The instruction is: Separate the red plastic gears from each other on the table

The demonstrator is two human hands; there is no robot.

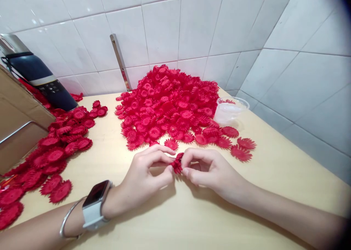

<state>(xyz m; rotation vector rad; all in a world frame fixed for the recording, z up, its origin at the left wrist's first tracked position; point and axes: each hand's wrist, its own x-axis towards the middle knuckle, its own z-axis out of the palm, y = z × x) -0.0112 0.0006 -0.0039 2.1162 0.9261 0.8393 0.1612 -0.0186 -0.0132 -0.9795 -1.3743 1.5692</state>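
Between the fingertips of both hands is a small red fringed flower piece (177, 163), seen partly edge-on just above the table. My left hand (155, 169), with a watch and a bangle on its wrist, pinches the left side of it. My right hand (204, 169) pinches the right side with thumb and forefinger. Right behind the hands rises a large heap of red fringed flower pieces (170, 107). A few flat ones (241, 153) lie loose to the right of the heap.
A clear plastic tub (230, 111) stands right of the heap. Along the left lie thicker stacked red flowers (55, 155), beside a cardboard box (20, 111) and a leaning dark blue bottle (41, 74). A metal strip (120, 61) leans on the tiled wall (161, 30) behind the table.
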